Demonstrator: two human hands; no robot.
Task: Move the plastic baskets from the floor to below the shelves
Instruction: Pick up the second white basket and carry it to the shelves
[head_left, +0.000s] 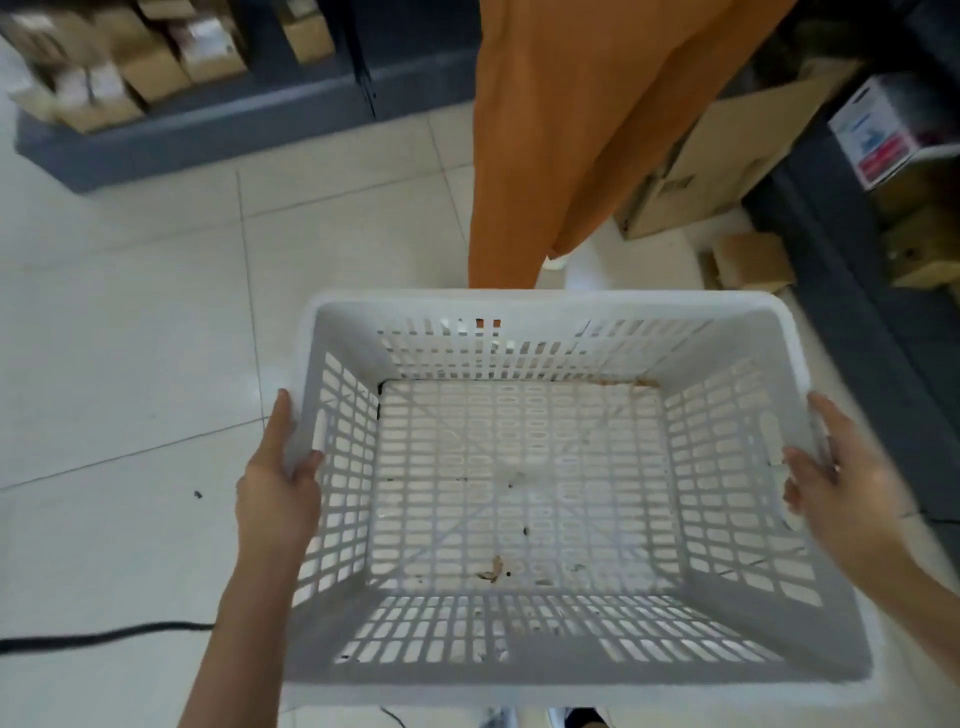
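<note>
1. Two bare hands carry one white plastic basket (524, 488) in front of the wearer, clear of the tiled floor (130, 322); floor tiles show through its slotted bottom.
2. Left hand (278, 493): clamped on the left rim, thumb hooked over the top edge to the inside, remaining fingers (283, 421) laid along the outer wall.
3. Right hand (841, 483): closed on the right rim, thumb against the inner wall near the handle slot, palm and fingers wrapped around the outside.
4. Basket condition: upright, open side up, empty apart from small specks of debris (493, 569) on the bottom grid. The far rim is slightly blurred.
5. Directly beyond the far rim stands another person in orange trousers (571, 130), one white shoe visible.
6. Grey shelving (208, 130) runs across the top left, its lowest level loaded with cardboard boxes (130, 62). A second dark shelf unit (831, 260) stands at right, with brown cartons (717, 156) on the floor beside it.
7. A black cable (78, 639) lies on the floor at lower left, beside the left forearm.
</note>
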